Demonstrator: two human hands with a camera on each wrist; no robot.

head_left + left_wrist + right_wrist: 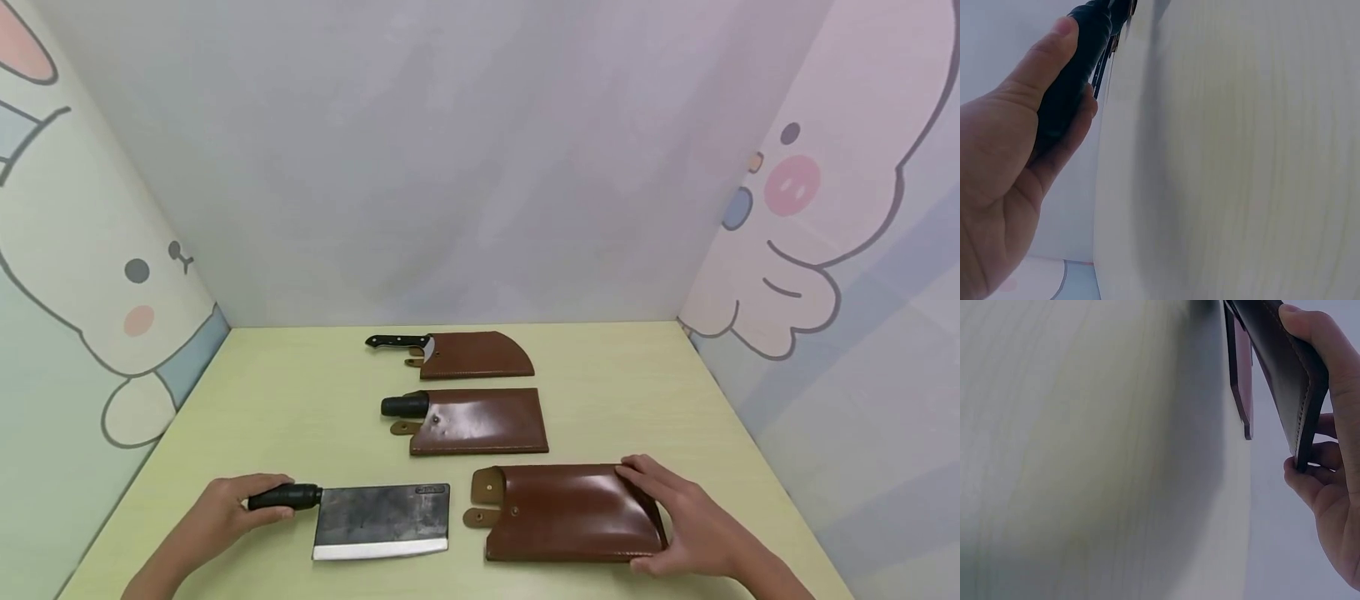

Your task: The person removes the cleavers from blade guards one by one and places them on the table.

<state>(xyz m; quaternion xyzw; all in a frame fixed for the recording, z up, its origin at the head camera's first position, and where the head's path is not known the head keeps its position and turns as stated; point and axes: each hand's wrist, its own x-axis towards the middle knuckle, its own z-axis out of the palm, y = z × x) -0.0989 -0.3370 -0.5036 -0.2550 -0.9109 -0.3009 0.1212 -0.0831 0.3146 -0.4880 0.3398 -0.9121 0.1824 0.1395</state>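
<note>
At the front left in the head view, my left hand (213, 521) grips the black handle of a cleaver (382, 517). Its wide dark blade points right, with the bright edge towards me. The left wrist view shows thumb and fingers on either side of the handle (1071, 81). My right hand (697, 527) holds the closed right end of a brown leather cleaver sheath (577, 512), thumb on the near corner and fingers on the far one. The sheath's strap tabs and left end face the blade tip, a small gap apart. In the right wrist view, fingers hold the sheath's stitched end (1304, 394).
Behind these lie two more knives in brown leather sheaths: a black-handled one in a rectangular sheath (487, 421), and farther back one in a curved sheath (480, 354). A pale yellow table (300, 400) meets a grey back wall (450, 208) and side walls with cartoon animals.
</note>
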